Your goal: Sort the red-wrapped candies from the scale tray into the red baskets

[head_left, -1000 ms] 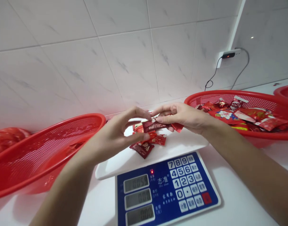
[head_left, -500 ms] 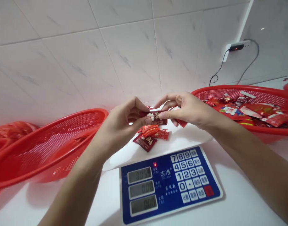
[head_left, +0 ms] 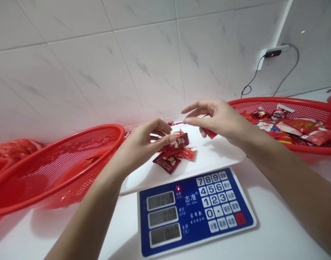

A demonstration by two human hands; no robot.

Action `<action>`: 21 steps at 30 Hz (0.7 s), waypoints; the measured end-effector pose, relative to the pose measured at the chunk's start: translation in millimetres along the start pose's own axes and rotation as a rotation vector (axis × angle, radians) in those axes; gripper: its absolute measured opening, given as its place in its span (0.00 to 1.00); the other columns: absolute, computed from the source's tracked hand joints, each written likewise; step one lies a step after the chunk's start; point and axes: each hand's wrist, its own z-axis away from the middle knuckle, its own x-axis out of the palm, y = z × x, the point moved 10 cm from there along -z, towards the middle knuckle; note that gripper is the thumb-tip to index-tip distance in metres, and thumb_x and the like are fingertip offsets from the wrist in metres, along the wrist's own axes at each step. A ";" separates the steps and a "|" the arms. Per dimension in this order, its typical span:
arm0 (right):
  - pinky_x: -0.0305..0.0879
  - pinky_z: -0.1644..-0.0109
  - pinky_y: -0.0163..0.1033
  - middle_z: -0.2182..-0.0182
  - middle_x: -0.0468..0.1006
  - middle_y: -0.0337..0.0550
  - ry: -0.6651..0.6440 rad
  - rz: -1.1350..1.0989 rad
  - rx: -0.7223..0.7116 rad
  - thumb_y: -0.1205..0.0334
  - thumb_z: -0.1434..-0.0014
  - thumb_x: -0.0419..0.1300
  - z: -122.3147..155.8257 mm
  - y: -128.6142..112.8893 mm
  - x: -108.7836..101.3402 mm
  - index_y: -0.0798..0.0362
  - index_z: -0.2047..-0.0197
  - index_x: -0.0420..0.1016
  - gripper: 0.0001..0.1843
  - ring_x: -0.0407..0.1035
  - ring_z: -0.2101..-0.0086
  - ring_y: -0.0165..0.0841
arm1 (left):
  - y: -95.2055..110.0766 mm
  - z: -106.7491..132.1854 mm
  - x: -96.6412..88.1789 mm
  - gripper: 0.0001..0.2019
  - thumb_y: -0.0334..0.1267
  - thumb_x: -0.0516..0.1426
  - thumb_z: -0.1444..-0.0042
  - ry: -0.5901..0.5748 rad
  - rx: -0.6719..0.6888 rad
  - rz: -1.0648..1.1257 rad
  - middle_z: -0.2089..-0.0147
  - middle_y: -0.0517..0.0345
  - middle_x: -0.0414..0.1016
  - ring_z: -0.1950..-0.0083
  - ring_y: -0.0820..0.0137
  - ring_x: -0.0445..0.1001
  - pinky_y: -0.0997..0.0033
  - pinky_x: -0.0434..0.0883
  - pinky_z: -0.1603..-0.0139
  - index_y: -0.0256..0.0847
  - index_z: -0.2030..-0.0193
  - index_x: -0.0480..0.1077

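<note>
My left hand (head_left: 141,141) pinches a dark red candy packet (head_left: 179,142) just above the scale's white platform (head_left: 216,153). My right hand (head_left: 218,119) is apart from it, up and to the right, with a small red wrapper (head_left: 211,133) showing under its fingers. Below my left fingertips, a small pile of packets lies on the platform, including a dark red one (head_left: 167,163) and a brighter red one (head_left: 186,154). My left hand hides part of the pile.
A blue keypad panel (head_left: 196,213) with several grey displays forms the scale's front. A red mesh basket (head_left: 59,168) stands at the left, and another (head_left: 290,112) holding several red packets stands at the right. Behind are a tiled wall and a wall socket (head_left: 272,54) with cables.
My hands have separated, with the right moving up and rightward. The dark red packet stays in my left hand, and the red wrapper moves with my right hand.
</note>
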 end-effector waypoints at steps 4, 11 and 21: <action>0.57 0.81 0.31 0.67 0.79 0.42 0.092 -0.059 -0.045 0.69 0.38 0.66 1.5 -6.0 -12.2 0.57 0.52 0.78 0.10 0.63 0.80 0.22 | 18.0 6.7 -22.6 0.12 0.49 0.66 0.42 0.226 0.097 -0.015 0.57 0.55 0.82 0.55 0.64 0.79 0.66 0.75 0.52 0.44 0.60 0.76; 0.54 0.81 0.31 0.71 0.75 0.38 0.047 -0.101 -0.055 0.68 0.38 0.67 1.6 -7.7 -6.5 0.56 0.53 0.78 0.10 0.62 0.80 0.22 | 31.1 9.8 -19.2 0.11 0.48 0.67 0.41 0.224 0.132 0.051 0.63 0.58 0.81 0.60 0.67 0.79 0.70 0.75 0.54 0.43 0.65 0.76; 0.53 0.82 0.31 0.71 0.76 0.38 0.051 -0.111 -0.063 0.70 0.38 0.66 0.4 -6.7 -5.1 0.57 0.53 0.78 0.10 0.63 0.81 0.22 | 32.4 8.9 -13.8 0.08 0.45 0.64 0.39 0.185 0.143 0.002 0.63 0.59 0.81 0.60 0.68 0.78 0.72 0.73 0.56 0.43 0.64 0.77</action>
